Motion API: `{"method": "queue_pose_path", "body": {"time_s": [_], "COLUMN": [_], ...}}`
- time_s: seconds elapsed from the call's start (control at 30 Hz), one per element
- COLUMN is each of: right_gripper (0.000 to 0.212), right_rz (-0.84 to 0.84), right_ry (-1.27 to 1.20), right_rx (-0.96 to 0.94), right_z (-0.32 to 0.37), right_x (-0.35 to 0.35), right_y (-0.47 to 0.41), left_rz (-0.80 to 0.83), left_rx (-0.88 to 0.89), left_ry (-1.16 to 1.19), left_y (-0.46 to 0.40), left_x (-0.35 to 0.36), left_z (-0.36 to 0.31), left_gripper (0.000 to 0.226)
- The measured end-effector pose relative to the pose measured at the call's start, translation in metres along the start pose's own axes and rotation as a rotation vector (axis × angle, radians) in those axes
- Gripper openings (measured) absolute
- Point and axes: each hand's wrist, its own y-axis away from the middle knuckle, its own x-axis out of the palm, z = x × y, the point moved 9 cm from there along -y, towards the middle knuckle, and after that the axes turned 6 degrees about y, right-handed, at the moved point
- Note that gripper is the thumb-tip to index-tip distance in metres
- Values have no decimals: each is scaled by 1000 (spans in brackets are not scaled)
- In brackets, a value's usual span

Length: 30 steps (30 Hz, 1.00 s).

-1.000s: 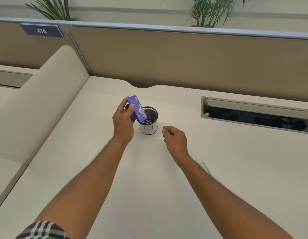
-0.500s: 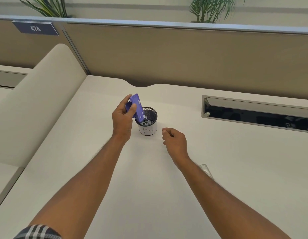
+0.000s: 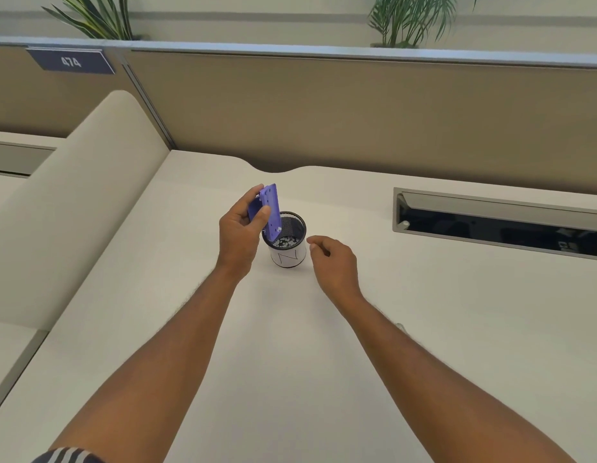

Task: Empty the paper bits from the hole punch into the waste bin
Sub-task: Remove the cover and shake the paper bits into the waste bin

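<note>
A small purple hole punch (image 3: 271,208) is held nearly upright in my left hand (image 3: 241,228), its underside facing right and its lower end inside the mouth of the waste bin (image 3: 288,255). The bin is a small black mesh cup with a white paper band, standing on the desk. White paper bits (image 3: 285,242) lie in its bottom. My right hand (image 3: 334,262) hovers just right of the bin, fingers loosely curled, holding nothing.
The white desk (image 3: 290,345) spreads all around the bin. A recessed cable tray (image 3: 497,222) opens at the right rear. A beige partition wall (image 3: 324,108) backs the desk, and a rounded cream divider (image 3: 73,202) rises on the left.
My left hand has tipped the punch from slanted to nearly upright over the bin. Bits that clung to its underside are gone from it. My right hand stayed beside the bin.
</note>
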Motion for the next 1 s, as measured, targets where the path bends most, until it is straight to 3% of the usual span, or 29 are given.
{"method": "queue_pose_path", "body": {"time_s": [0.23, 0.37, 0.57, 0.8, 1.0], "right_gripper": [51, 57, 58, 36, 51], "right_rz": [72, 100, 113, 75, 122], "right_ry": [437, 595, 642, 557, 581], "right_rx": [-438, -475, -512, -442, -506], "right_z": [54, 58, 57, 60, 61], "right_x": [23, 36, 42, 29, 34], "right_y": [-15, -24, -23, -26, -20], "left_rz": [65, 57, 36, 53, 39], "left_rx": [41, 46, 43, 32, 18], "left_ry": [2, 30, 48, 64, 100], "left_y": [1, 2, -1, 3, 2], "left_x": [6, 6, 2, 5, 3], "left_z": [-8, -10, -12, -8, -8], "left_gripper": [38, 39, 40, 40, 39]}}
